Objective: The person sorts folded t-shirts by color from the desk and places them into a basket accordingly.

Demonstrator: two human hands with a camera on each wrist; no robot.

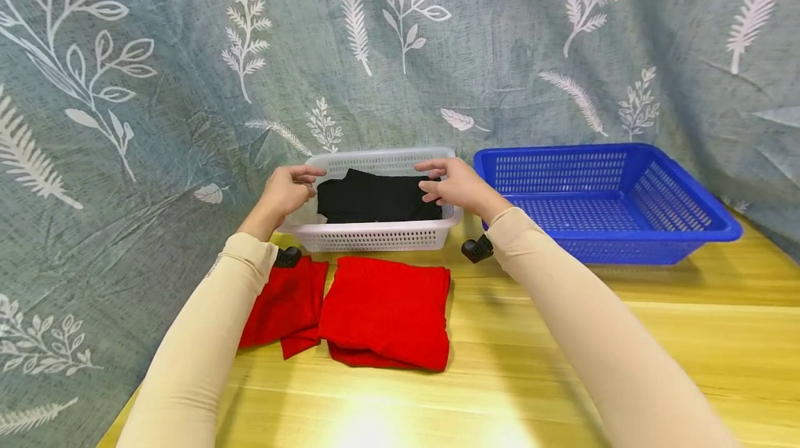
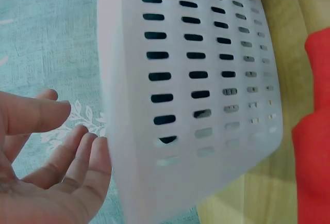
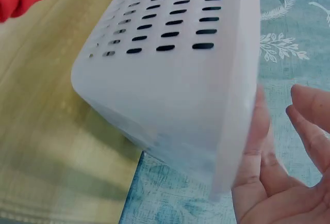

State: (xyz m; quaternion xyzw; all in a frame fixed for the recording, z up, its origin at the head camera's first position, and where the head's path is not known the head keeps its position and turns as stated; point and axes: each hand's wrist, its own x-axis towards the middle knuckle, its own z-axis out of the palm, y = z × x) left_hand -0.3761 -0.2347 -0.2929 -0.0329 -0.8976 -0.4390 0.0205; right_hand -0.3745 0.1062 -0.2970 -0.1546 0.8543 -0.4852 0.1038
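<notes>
So, left hand [image 1: 285, 191] and right hand [image 1: 459, 185] at ends of white basket [image 1: 369, 228].

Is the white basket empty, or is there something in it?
Not empty: the head view shows black cloth lying inside the white basket.

Basket [image 1: 375, 228]: white | Cloth [image 1: 381, 198]: black | Folded cloths [image 1: 387, 312]: red | Second basket [image 1: 625, 235]: blue | Backdrop [image 1: 512, 31]: grey-green, white leaf print | Tabletop [image 1: 487, 337]: yellow wood-grain
</notes>
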